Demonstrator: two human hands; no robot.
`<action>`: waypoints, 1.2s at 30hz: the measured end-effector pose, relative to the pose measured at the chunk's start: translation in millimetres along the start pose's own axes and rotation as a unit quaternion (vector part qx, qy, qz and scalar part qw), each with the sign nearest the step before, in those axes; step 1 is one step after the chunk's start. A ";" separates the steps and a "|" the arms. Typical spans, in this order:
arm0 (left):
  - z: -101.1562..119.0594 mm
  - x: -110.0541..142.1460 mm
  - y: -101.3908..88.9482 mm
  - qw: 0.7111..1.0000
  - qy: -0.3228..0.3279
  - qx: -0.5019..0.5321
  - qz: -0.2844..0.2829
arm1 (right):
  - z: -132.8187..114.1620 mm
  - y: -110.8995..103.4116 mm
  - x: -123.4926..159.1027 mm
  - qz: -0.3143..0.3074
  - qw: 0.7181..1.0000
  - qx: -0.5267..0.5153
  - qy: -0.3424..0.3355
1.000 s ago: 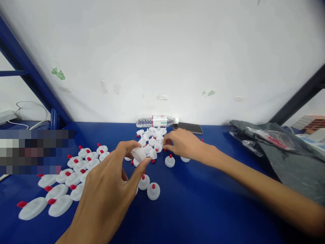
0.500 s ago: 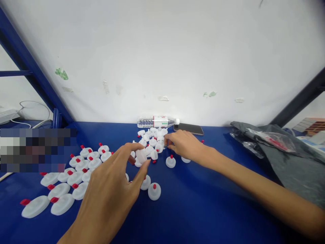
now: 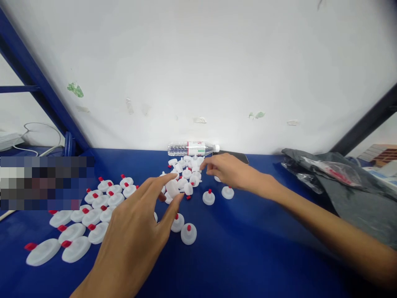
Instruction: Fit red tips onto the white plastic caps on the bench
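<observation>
Left hand (image 3: 136, 227): out over the near-left side of the heap, palm turned inward, thumb and fingertips pinching a translucent white plastic cup-shaped piece (image 3: 173, 187). Piece tilted, in front of the heap from this view

Right hand (image 3: 231, 171): at the right edge of the heap, fingers curled, index fingertip at the outermost white pieces. Whether it pinches one or only touches, cannot tell; thumb partly hidden

Heap of small white plastic round pieces with narrow stems (image 3: 185, 183): jumbled, mid-table, red tips showing here and there

To the left: a cluster of translucent white plastic discs with red caps (image 3: 76, 249), set close in rough rows, some touching, a few partly covered by the left hand

Nearer the person: a loose capped disc (image 3: 188, 234), red cap up, another just beside it. To the right of the heap, two more stand apart below the right hand; a further white one partly hidden behind it

All on a smooth blue tabletop (image 3: 235, 256). Behind the heap, along the white wall (image 3: 198, 62): a clear plastic bottle with a white cap (image 3: 178, 149), on its side, and a dark flat phone (image 3: 240, 156) partly behind the right hand. Far right, a crumpled grey plastic bag (image 3: 366, 207)
</observation>
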State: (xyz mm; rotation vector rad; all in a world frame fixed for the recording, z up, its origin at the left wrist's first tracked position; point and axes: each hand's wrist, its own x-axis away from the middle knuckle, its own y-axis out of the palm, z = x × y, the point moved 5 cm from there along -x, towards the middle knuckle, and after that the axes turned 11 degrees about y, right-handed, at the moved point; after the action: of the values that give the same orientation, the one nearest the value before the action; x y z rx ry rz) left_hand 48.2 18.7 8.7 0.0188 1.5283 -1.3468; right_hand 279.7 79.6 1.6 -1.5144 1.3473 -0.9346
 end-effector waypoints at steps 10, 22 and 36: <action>1.0 -0.2 1.6 1.000 0.002 0.003 -0.013 | -36.7 -27.3 17.4 -0.099 0.914 -0.390 -0.050; 4.2 -3.1 -5.4 1.000 0.000 0.002 0.007 | -63.6 -16.9 30.3 -0.089 0.856 -0.504 -0.071; 6.3 -0.1 -6.4 1.000 0.003 -0.001 0.018 | -76.6 -11.4 35.6 -0.051 0.862 -0.497 -0.082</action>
State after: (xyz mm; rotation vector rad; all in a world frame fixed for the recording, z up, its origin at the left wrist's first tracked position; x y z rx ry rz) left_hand 48.6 11.8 14.5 0.0480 1.5279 -1.3184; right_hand 216.5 34.8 37.1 -2.3706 1.7365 -0.0797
